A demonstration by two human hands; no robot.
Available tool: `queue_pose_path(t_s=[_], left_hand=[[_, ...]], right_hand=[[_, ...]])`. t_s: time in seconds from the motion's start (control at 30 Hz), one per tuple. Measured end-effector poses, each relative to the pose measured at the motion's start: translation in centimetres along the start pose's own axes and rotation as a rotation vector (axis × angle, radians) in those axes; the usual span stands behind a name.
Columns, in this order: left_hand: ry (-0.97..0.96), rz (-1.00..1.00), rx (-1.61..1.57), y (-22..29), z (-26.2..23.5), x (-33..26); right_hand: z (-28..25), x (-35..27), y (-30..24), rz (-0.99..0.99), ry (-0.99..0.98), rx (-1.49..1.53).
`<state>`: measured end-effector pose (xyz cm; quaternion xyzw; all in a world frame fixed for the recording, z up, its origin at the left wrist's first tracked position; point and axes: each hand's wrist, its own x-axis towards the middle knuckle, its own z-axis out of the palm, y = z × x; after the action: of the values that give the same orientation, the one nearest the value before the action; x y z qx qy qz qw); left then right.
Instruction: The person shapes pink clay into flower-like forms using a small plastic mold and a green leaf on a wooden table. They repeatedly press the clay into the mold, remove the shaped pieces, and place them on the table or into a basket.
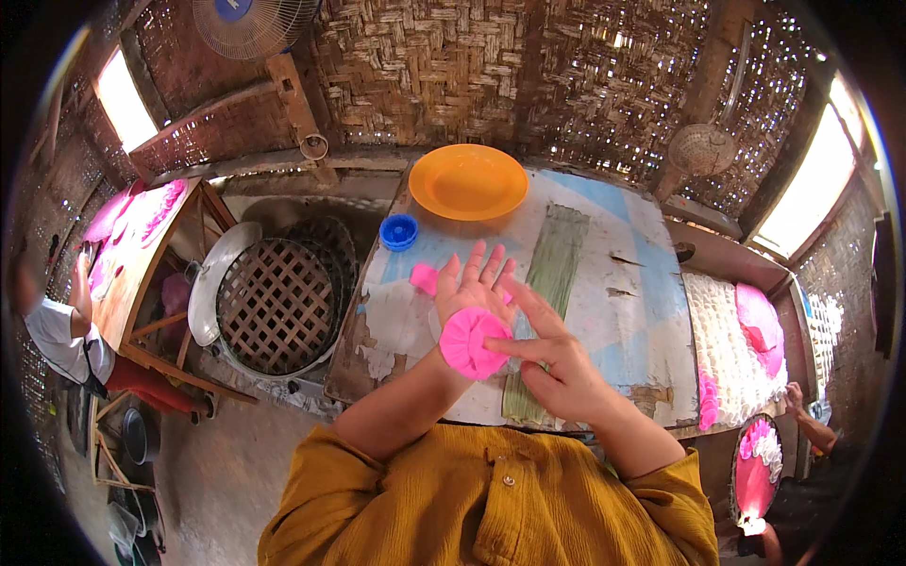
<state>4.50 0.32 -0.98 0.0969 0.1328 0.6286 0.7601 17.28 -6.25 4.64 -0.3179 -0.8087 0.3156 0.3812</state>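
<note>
A bright pink, dough-like round (468,345) with folds like petals lies on the heel of my left hand (477,292), by the wrist. That hand is palm up, its fingers stretched out and apart. From the right, my right hand (557,368) presses one fingertip onto the round's face, while another finger points up and away, apart from it. Just beyond my left palm a small pink lump (424,278) sits on the table (623,330). Part of a pale, round-edged thing shows behind my left wrist, mostly hidden.
An orange plate (469,179) and a blue fluted cup (398,232) stand at the table's far side. A green leaf strip (557,259) crosses it. Left is a woven tray (276,292); right, rows of white and pink pieces (731,344). Other people work at both sides.
</note>
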Motion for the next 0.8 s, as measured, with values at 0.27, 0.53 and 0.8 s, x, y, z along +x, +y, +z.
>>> queue_pose_path(t_s=[0.27,0.53,0.8], left_hand=[[0.028,0.225,0.227,-0.1,0.1,0.1],[0.096,0.36,0.242,0.1,0.6,0.5],[-0.228,0.476,0.332,0.2,1.6,-1.0]], right_hand=[[1.7,-1.9,0.4,-0.164,-0.005,-0.812],[0.6,-1.1,1.4,-0.104,0.047,-0.497],[0.1,-1.5,2.6,0.477,0.223,0.996]])
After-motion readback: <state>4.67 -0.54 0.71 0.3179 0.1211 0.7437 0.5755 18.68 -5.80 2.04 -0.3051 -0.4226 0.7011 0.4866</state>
